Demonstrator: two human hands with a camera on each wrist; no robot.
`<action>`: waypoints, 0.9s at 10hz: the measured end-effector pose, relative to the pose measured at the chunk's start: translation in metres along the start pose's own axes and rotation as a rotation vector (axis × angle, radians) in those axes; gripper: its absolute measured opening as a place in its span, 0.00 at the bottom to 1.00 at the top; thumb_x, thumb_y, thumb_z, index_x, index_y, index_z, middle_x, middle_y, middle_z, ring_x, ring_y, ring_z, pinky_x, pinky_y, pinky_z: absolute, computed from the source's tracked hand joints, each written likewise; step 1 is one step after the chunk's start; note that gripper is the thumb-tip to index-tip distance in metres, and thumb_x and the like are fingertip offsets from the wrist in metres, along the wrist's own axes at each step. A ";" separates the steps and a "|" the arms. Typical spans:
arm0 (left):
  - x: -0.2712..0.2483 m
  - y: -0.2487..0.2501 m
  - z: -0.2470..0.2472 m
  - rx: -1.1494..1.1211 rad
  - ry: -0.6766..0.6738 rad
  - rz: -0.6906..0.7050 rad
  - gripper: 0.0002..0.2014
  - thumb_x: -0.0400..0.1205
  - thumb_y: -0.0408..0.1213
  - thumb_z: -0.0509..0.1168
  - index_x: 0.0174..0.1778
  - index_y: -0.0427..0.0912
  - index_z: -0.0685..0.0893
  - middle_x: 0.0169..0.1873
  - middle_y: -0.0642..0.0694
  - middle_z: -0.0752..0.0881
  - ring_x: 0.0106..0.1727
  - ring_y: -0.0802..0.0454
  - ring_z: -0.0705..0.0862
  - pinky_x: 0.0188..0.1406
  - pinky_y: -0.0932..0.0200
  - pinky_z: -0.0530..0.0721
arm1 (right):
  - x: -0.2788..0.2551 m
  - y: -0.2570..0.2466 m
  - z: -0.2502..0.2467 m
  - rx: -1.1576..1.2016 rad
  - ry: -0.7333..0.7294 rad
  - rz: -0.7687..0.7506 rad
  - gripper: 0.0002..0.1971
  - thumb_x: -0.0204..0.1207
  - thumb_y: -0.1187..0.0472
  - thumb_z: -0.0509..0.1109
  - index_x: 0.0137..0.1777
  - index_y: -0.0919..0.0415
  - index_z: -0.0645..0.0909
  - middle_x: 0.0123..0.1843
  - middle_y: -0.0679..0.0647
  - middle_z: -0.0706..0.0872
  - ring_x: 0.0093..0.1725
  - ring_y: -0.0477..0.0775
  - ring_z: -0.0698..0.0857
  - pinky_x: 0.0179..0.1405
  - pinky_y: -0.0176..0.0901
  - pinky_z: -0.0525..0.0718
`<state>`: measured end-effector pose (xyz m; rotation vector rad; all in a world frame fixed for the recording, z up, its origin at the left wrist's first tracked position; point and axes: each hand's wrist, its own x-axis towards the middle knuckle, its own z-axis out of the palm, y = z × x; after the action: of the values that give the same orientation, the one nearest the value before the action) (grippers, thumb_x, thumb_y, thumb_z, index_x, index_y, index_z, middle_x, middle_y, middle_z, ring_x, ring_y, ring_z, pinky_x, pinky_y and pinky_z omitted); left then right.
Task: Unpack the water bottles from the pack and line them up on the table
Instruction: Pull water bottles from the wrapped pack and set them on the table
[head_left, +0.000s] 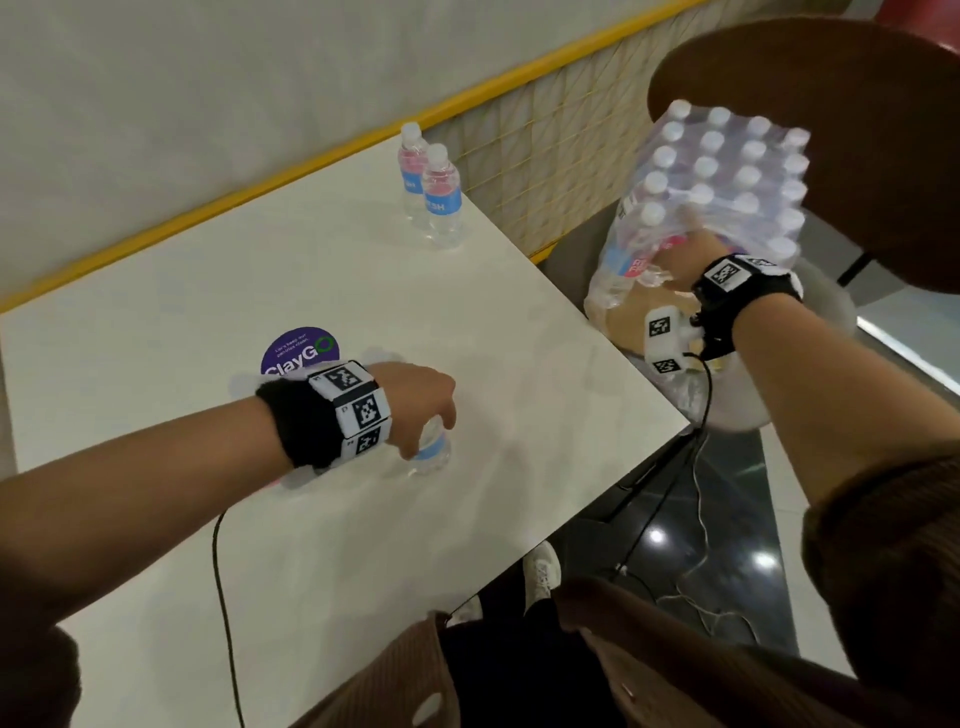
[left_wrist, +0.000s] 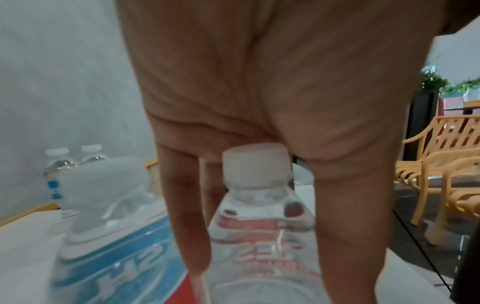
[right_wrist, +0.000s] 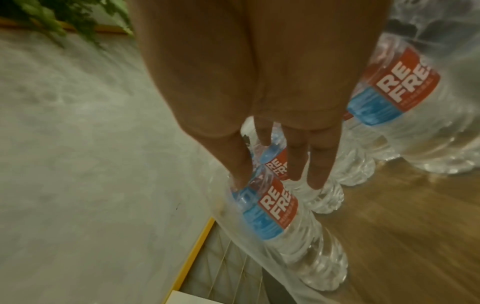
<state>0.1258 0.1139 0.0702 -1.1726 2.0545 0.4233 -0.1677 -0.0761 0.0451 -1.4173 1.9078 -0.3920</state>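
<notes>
My left hand (head_left: 430, 436) grips the top of a clear water bottle (head_left: 434, 454) standing on the white table (head_left: 234, 249); its fingers (left_wrist: 189, 226) and thumb run down either side of it. A second bottle (left_wrist: 103, 216) stands just left of it in the left wrist view. Two more bottles (head_left: 413, 171) (head_left: 441, 200) stand side by side at the table's far edge. My right hand (head_left: 691, 244) reaches into the torn plastic pack (head_left: 727, 171) of several bottles. Its straight fingers (right_wrist: 319, 164) and thumb straddle a bottle (right_wrist: 275, 162) inside the wrap.
The pack sits on a wooden seat (right_wrist: 402, 216) to the right of the table, under a round brown tabletop (head_left: 831, 93). A yellow rail and mesh panel (head_left: 545, 150) run behind. A purple sticker (head_left: 301, 348) lies on the table. Yellow benches (left_wrist: 441, 164) stand further off.
</notes>
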 end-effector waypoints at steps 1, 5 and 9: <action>-0.008 -0.007 0.003 0.121 0.068 0.021 0.28 0.72 0.49 0.74 0.69 0.60 0.78 0.73 0.51 0.70 0.73 0.47 0.69 0.60 0.51 0.77 | -0.002 -0.003 0.005 -0.047 -0.079 -0.039 0.20 0.82 0.63 0.63 0.73 0.66 0.74 0.72 0.63 0.78 0.70 0.63 0.78 0.60 0.48 0.81; -0.013 -0.015 0.003 0.008 -0.051 -0.259 0.37 0.65 0.67 0.71 0.73 0.67 0.71 0.76 0.52 0.65 0.76 0.44 0.63 0.54 0.49 0.76 | -0.007 -0.015 0.014 0.045 0.018 0.064 0.23 0.82 0.60 0.63 0.75 0.69 0.71 0.75 0.64 0.74 0.75 0.62 0.73 0.70 0.47 0.73; -0.020 -0.027 0.006 0.267 -0.124 -0.102 0.36 0.66 0.50 0.78 0.70 0.68 0.74 0.80 0.52 0.57 0.80 0.41 0.55 0.64 0.44 0.78 | -0.032 0.000 0.026 -0.033 0.121 -0.110 0.22 0.75 0.56 0.71 0.67 0.62 0.74 0.60 0.57 0.82 0.59 0.58 0.81 0.57 0.49 0.80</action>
<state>0.1574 0.1153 0.0820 -1.0567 1.8684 0.1616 -0.1451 -0.0423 0.0378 -1.5562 1.9451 -0.5113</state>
